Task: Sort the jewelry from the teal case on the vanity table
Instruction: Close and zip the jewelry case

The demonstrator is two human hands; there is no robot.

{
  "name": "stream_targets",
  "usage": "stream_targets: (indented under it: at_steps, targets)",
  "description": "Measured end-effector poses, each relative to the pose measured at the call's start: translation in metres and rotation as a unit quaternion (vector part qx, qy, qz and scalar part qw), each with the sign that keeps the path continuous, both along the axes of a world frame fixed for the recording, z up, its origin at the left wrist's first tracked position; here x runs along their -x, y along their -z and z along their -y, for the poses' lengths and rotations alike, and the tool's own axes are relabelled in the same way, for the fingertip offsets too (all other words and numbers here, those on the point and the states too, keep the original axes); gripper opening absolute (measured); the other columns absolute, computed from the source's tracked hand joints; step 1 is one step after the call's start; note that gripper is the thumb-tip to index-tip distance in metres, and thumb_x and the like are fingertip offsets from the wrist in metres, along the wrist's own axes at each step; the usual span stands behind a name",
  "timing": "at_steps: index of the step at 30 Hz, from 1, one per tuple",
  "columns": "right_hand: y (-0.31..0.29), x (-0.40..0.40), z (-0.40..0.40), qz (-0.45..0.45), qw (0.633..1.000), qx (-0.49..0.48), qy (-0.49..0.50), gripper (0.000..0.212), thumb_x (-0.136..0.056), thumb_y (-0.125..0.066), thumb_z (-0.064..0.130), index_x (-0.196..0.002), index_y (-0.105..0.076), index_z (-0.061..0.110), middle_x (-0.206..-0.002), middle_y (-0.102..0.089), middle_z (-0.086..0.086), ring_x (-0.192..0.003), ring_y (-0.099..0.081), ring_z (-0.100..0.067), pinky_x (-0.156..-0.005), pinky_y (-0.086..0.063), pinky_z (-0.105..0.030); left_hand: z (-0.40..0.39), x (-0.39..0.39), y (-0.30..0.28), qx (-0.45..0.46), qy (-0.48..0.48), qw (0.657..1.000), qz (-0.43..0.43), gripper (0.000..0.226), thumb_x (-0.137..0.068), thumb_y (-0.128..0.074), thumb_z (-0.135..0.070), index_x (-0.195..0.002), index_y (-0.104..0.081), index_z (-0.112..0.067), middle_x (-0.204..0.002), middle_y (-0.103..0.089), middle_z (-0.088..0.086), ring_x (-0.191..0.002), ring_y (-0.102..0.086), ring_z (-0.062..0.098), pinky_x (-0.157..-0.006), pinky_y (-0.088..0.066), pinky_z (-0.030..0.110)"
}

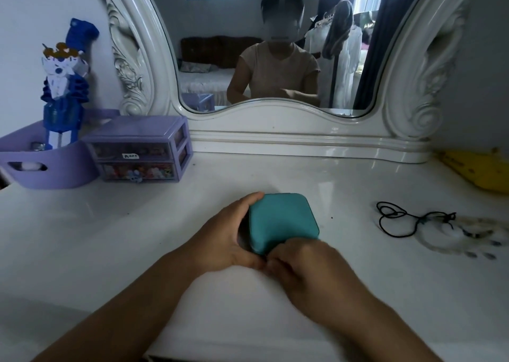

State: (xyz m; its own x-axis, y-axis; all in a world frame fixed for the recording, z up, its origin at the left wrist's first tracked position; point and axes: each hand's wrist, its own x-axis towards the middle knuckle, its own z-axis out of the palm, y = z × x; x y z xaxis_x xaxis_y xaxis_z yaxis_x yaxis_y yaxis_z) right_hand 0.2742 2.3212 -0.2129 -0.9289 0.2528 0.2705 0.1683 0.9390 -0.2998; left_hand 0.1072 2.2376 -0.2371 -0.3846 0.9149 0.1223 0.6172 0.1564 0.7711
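Head view: we have the closed teal case (283,221) lying flat on the white vanity table (110,237), near the centre of the tabletop. Our left hand (228,237) cups its 9 o'clock side, fingers curled around the far corner and thumb running along the near edge, so the hand is wrapped on the case. Our right hand (300,262) sits at the case's 6 o'clock corner with fingers folded tight and pinched against that corner; we cannot tell exactly what the fingertips grip there. The two hands touch each other at the near corner. At 3 o'clock from the case, well apart, a black cord (399,218) lies tangled beside a pale beaded piece (462,237). At 10 o'clock stands a purple drawer organizer (140,147), with a purple bin (52,166) just to its 9 o'clock holding a blue and white figure (64,86). A yellow object (479,169) rests at 2 o'clock, and the mirror (275,45) rises at 12 o'clock
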Motion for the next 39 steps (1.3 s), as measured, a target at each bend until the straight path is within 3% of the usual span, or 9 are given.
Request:
stream_targets:
  at_steps: [4,7,10,15,20,24,29,34,39]
  targets:
    - [-0.022,-0.008,-0.037,-0.123,0.991,0.047,0.011,0.023,-0.071,-0.059,0.043,-0.088,-0.058,0.027,-0.082,-0.054,0.014,-0.078,-0.05,-0.01,-0.07,-0.045,-0.028,0.01,-0.005,-0.003,0.011,0.003,0.999,-0.039,0.126,-0.043,-0.09,-0.039,-0.137,-0.008,-0.047,-0.144,-0.021,-0.023,-0.132,-0.021,-0.009,-0.113,-0.024,0.021]
    - [-0.028,-0.004,-0.06,0.018,0.996,0.09,-0.001,0.08,-0.065,-0.076,0.041,-0.132,-0.032,0.038,-0.13,-0.03,0.017,-0.123,-0.025,-0.004,-0.105,-0.028,-0.027,0.012,-0.016,-0.01,-0.001,-0.036,0.992,-0.117,0.131,-0.043,-0.086,-0.052,-0.143,-0.002,-0.04,-0.144,-0.016,-0.024,-0.131,-0.014,-0.008,-0.109,-0.019,0.019]
    - [-0.024,0.008,-0.069,0.11,0.978,0.173,-0.022,0.11,-0.062,-0.078,0.042,-0.139,0.0,0.05,-0.151,-0.001,0.022,-0.139,-0.002,-0.002,-0.115,-0.017,-0.033,0.012,-0.026,-0.012,-0.021,-0.085,0.978,-0.189,0.125,-0.041,-0.078,-0.067,-0.141,-0.01,-0.036,-0.146,-0.023,-0.014,-0.127,-0.025,-0.001,-0.107,-0.028,0.023]
    - [-0.014,0.023,-0.068,0.067,0.982,0.173,-0.027,0.111,-0.057,-0.082,0.042,-0.141,-0.008,0.043,-0.133,-0.026,0.018,-0.125,-0.022,-0.004,-0.105,-0.029,-0.026,0.011,-0.023,-0.002,-0.065,-0.152,0.96,-0.228,0.093,-0.045,-0.071,-0.067,-0.122,-0.036,-0.026,-0.115,-0.045,-0.009,-0.103,-0.048,0.007,-0.085,-0.044,0.023]
    - [-0.01,0.024,-0.07,0.004,0.986,0.162,0.026,0.113,-0.056,-0.081,0.044,-0.143,-0.008,0.038,-0.122,-0.024,0.02,-0.115,-0.02,-0.002,-0.095,-0.025,-0.022,0.009,-0.011,0.004,-0.069,-0.135,0.971,-0.187,0.028,-0.069,-0.072,-0.045,-0.067,-0.064,-0.018,-0.068,-0.055,-0.008,-0.063,-0.055,0.009,-0.057,-0.046,0.028]
    - [-0.01,0.024,-0.072,0.002,0.986,0.161,0.038,0.115,-0.056,-0.082,0.044,-0.143,-0.007,0.037,-0.123,-0.027,0.019,-0.114,-0.022,-0.003,-0.096,-0.027,-0.025,0.009,-0.01,0.006,-0.102,-0.069,0.973,-0.195,0.032,-0.079,-0.054,-0.046,-0.067,-0.064,-0.018,-0.061,-0.055,-0.007,-0.057,-0.054,0.012,-0.052,-0.045,0.029]
    - [-0.011,0.024,-0.071,0.002,0.991,0.122,0.056,0.114,-0.056,-0.079,0.049,-0.143,-0.007,0.037,-0.14,-0.033,0.009,-0.124,-0.028,-0.013,-0.104,-0.023,-0.032,0.009,-0.017,0.001,-0.077,-0.13,0.967,-0.205,0.042,-0.056,-0.075,-0.058,-0.069,-0.061,-0.021,-0.062,-0.058,-0.012,-0.053,-0.052,0.007,-0.047,-0.042,0.017]
    - [-0.011,0.026,-0.067,0.002,0.992,0.107,0.069,0.115,-0.056,-0.077,0.053,-0.144,-0.006,0.035,-0.143,-0.031,0.008,-0.129,-0.027,-0.015,-0.104,-0.019,-0.031,0.003,-0.022,-0.003,-0.124,-0.168,0.926,-0.314,0.045,-0.053,-0.077,-0.059,-0.061,-0.058,-0.019,-0.056,-0.056,-0.01,-0.049,-0.046,0.003,-0.041,-0.039,0.021]
    - [-0.011,0.028,-0.063,0.011,0.993,0.093,0.074,0.114,-0.058,-0.074,0.057,-0.144,-0.004,0.033,-0.144,-0.03,0.005,-0.13,-0.026,-0.018,-0.105,-0.02,-0.034,0.001,-0.022,-0.001,-0.195,-0.148,0.894,-0.374,0.026,-0.071,-0.065,-0.042,-0.066,-0.061,-0.016,-0.058,-0.061,-0.004,-0.049,-0.053,0.01,-0.042,-0.045,0.022]
